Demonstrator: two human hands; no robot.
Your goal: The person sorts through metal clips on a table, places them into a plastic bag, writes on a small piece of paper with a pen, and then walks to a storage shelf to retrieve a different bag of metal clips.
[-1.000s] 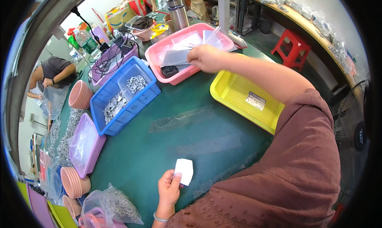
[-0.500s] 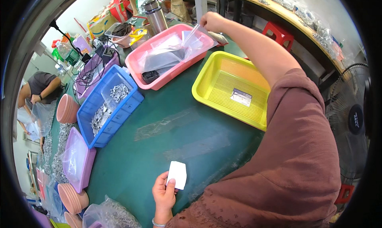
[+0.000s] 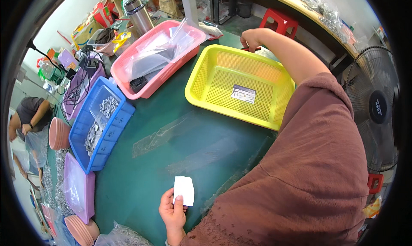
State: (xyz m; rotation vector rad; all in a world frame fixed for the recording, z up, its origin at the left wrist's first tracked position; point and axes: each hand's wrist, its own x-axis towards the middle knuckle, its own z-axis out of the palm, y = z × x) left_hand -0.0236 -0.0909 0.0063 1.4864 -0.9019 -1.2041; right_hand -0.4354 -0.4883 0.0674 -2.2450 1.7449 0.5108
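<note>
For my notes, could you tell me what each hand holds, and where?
The left hand pinches a small white card by its lower edge; the right hand's grasp cannot be told.

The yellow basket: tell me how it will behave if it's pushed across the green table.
The yellow basket would probably slide easily: its perforated plastic walls look light and it holds only one small flat packet. Being wide and low, it seems unlikely to tip. It may flex a little, since the mesh looks thin. The right hand sits at its far rim.

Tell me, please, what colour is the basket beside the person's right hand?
Yellow: the perforated basket by the right hand, seen in the head view.
</note>
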